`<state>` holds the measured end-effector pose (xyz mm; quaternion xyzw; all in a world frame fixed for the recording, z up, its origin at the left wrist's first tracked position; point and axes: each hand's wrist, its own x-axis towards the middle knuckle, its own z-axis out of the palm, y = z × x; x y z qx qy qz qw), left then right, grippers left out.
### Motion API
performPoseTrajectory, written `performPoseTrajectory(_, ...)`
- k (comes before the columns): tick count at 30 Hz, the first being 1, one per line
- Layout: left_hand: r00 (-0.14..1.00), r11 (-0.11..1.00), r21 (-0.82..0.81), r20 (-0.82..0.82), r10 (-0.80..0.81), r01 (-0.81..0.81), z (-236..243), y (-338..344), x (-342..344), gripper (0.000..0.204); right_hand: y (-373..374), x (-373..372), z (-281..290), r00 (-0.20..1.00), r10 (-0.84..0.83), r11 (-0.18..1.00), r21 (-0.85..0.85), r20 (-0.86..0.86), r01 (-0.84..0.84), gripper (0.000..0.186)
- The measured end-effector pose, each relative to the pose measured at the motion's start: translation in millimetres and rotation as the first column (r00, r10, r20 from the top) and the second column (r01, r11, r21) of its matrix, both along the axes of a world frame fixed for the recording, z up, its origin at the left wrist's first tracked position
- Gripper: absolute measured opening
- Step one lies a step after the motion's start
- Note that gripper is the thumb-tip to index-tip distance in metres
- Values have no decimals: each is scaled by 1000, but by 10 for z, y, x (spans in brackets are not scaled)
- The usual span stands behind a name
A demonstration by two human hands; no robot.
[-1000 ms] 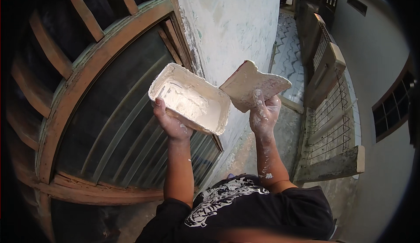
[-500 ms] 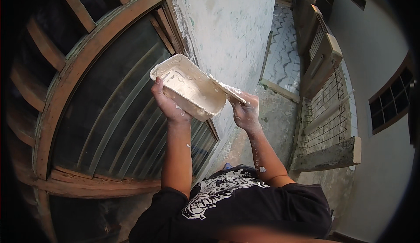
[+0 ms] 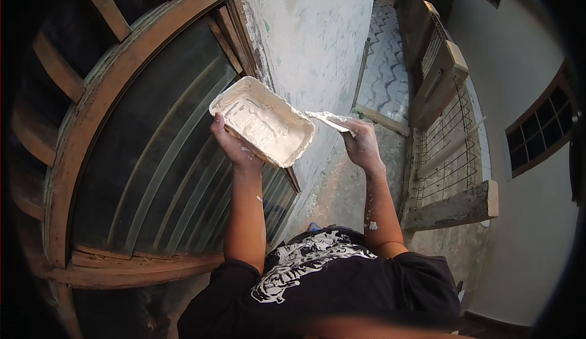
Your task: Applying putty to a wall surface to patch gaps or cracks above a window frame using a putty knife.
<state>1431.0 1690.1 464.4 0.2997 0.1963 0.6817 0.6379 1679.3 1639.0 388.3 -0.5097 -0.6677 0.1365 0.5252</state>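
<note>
My left hand [image 3: 235,143] grips a cream rectangular plastic tub [image 3: 292,149] from below, thumb over its near left rim. Smooth off-white filler paste [image 3: 256,116] coats the tub's bottom and walls. To the right, my right hand [image 3: 362,142] is closed round a flat scraper [image 3: 332,121] smeared with the same paste. The scraper's tip points left and lies just off the tub's right corner. Most of its handle is hidden by my fingers. White paste spots both hands and forearms.
Ahead rises a patchy white wall [image 3: 305,33]. On the left is a wooden-framed louvre window [image 3: 177,149]. A low wall with wire mesh [image 3: 448,146] and a concrete beam [image 3: 452,211] stands on the right, before a grey house wall [image 3: 519,247]. Tiled paving [image 3: 384,64] runs off behind.
My right hand and the scraper have moved right, away from the tub's edge. The tub now tips more toward me, showing more of the paste inside. My left hand keeps its hold.
</note>
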Motion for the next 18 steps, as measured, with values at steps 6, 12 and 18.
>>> performPoseTrajectory(6,980,978,73,21,-198,196,-248,149,45,86,-206,61,310,356,-115,958,-198,-927,-206,38)
performPoseTrajectory(12,970,964,110,-2,-244,242,-408,204,325,90,-448,-52,47,-58,-15,685,32,-998,-727,35)
performPoseTrajectory(18,969,919,307,-85,-232,247,-287,197,499,90,-504,-213,-219,-266,-102,655,137,-958,-743,28)
